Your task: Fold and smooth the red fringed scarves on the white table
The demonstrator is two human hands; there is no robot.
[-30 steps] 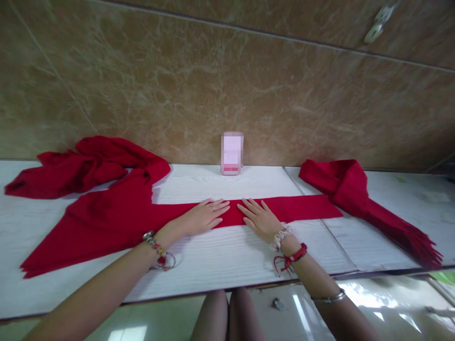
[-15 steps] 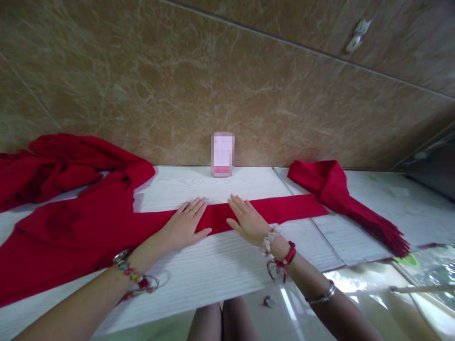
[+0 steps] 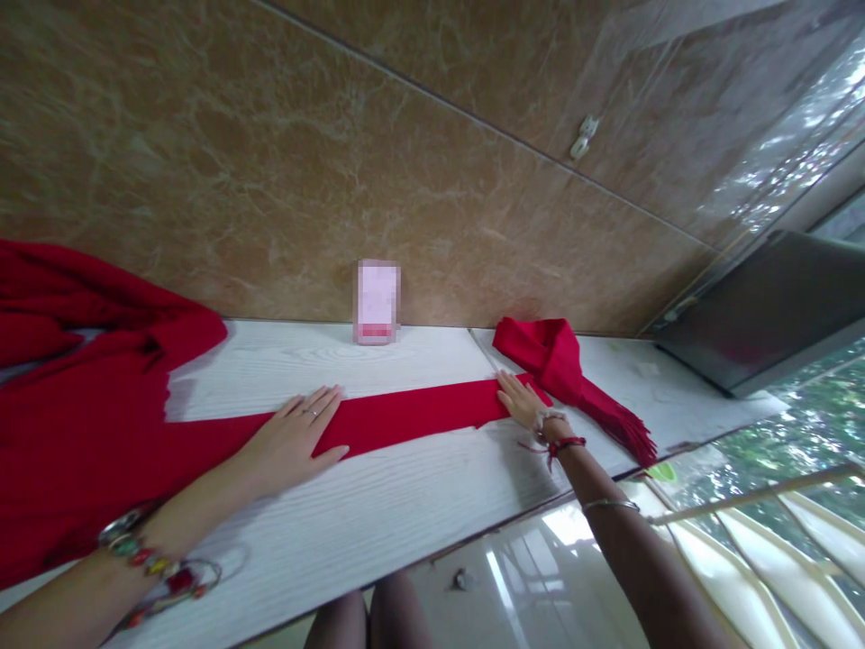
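While the left hand (image 3: 294, 442) presses flat where the red fabric strip (image 3: 419, 413) narrows out of a broader spread, the right hand (image 3: 520, 399) lies palm down near the strip's far right end. Both hands have their fingers extended, the left thumb held away from the others, and neither grasps anything.

The strip is a plain, saturated red with a matte, cloth-like surface. It runs lengthwise across the white wood-grain tabletop (image 3: 405, 505), smooth and taut-looking between the hands, its upper edge nearly straight, its lower edge broken by a small notch just left of the right hand. On the left it joins a wide red cloth (image 3: 101, 433), which lies flat toward the front and bunches into thick, loose folds near the marbled wall (image 3: 378, 162). Beside the right hand, a fringed scarf end (image 3: 571, 370) of the same red is folded over itself, its tassels pointing toward the front edge; whether it is continuous with the strip cannot be told. A blurred pale pink rectangular object (image 3: 377, 302) stands against the wall.
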